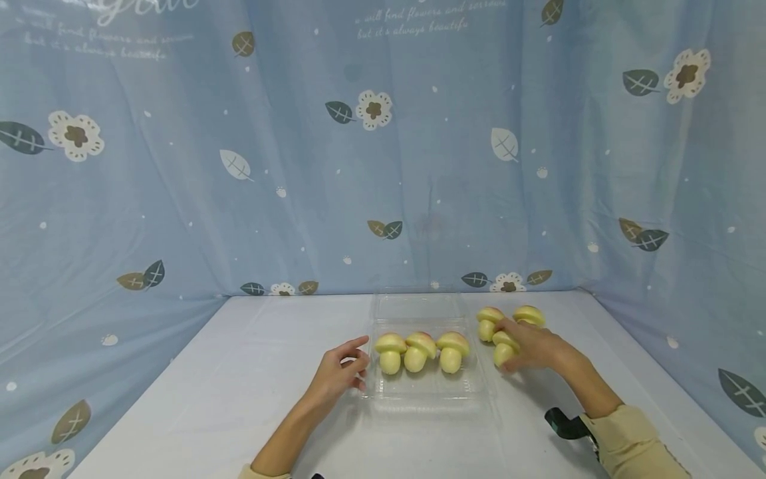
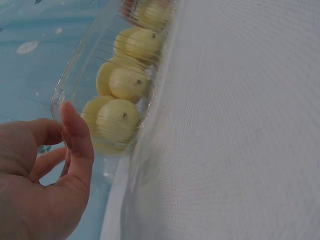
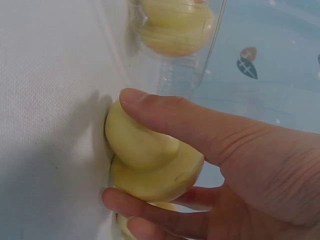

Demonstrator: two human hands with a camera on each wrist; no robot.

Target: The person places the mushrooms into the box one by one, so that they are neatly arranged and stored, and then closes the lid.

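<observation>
Holding three yellow mushrooms (image 1: 420, 346), clear tray (image 1: 419, 390), left hand (image 1: 335, 374) loosely parted, perhaps touching it, right hand (image 1: 532, 344) clasping a fourth mushroom (image 3: 142, 142).

White worktop (image 1: 257, 372) here, with a clear plastic box (image 1: 419, 388) sitting on it and yellow mushroom-shaped things (image 1: 487, 326) just to its right.

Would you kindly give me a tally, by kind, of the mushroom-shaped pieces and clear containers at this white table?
Mushroom-shaped pieces: 6 (3 inside the clear container, 3 outside it, one of those gripped by the right hand)
Clear container, lid open: 1
Total: 7
</observation>
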